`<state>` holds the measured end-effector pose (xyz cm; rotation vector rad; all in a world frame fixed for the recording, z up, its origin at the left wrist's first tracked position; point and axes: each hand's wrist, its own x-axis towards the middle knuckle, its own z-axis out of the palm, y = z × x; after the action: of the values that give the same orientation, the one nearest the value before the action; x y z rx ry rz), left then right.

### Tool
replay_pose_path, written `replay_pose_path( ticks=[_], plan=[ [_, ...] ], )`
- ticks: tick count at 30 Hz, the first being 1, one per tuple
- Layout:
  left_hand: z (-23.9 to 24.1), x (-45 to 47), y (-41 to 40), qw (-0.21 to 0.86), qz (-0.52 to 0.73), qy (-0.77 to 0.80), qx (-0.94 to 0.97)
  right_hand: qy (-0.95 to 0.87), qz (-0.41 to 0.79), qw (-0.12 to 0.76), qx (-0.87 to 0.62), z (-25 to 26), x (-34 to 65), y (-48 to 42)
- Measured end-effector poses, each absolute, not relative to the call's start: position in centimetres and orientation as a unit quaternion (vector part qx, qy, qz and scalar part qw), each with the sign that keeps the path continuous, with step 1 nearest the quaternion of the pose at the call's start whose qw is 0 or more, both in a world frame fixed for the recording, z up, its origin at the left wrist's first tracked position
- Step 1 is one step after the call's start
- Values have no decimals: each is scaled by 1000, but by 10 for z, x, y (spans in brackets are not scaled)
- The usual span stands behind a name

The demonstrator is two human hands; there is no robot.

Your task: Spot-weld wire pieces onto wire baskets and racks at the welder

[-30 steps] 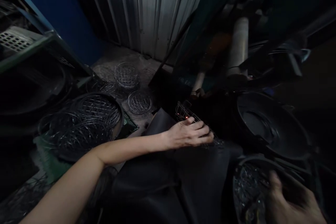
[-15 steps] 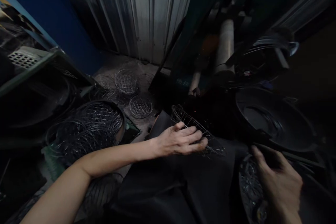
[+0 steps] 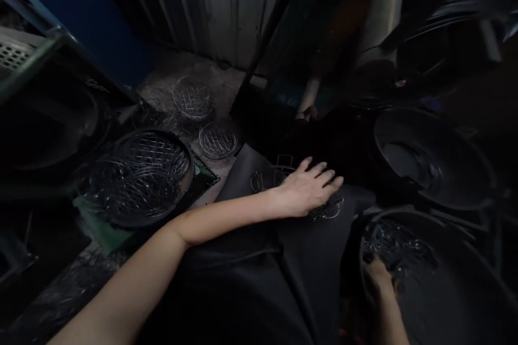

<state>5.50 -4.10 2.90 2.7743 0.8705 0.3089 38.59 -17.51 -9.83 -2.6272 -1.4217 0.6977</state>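
My left hand (image 3: pixel 309 188) lies flat, fingers stretched out, on top of a small wire mesh basket (image 3: pixel 262 178) that rests on dark cloth (image 3: pixel 251 264) in front of me. Part of the basket's rim also shows under my fingertips. My right hand (image 3: pixel 377 275) reaches into a dark round tub (image 3: pixel 404 218) at the lower right, among a heap of thin wire pieces (image 3: pixel 399 250). Its fingers are lost in the dark among the wires.
A second black tub (image 3: pixel 424 156) sits behind the first. At the left a big round tub (image 3: pixel 151 172) holds several wire baskets, and loose wire baskets (image 3: pixel 217 140) lie on the floor before a corrugated metal wall (image 3: pixel 226 5). A blue shelf frame (image 3: pixel 24 59) stands far left.
The wire basket was tilted up on edge under my left hand and now lies flat beneath it. My right hand has dropped from above the tub's rim down into the wire pieces.
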Motion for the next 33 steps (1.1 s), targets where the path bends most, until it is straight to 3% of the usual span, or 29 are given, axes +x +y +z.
replay_pose_path(
  ticks=[3, 6, 14, 19, 26, 29, 33],
  plan=[
    [30, 10, -46, 195, 145, 352, 904, -425, 235, 40, -873, -105, 385, -175],
    [27, -26, -46, 217, 164, 439, 856, -394, 241, 59, -885, -108, 388, -177],
    [1, -11, -38, 231, 143, 432, 860, -348, 214, 89, -908, -108, 391, -186],
    [8, -8, -22, 231, 121, 409, 875, -302, 157, 102, -935, -78, 388, -193],
    [15, -5, -17, 267, 161, 379, 871, -318, 180, 389, -846, 16, 300, -171],
    [26, -4, -14, 243, 186, 376, 874, -467, 147, 369, -790, 17, 264, -169],
    [40, -4, -1, 150, 203, 385, 888, -585, 144, 290, -743, -27, 256, -176]
  ],
)
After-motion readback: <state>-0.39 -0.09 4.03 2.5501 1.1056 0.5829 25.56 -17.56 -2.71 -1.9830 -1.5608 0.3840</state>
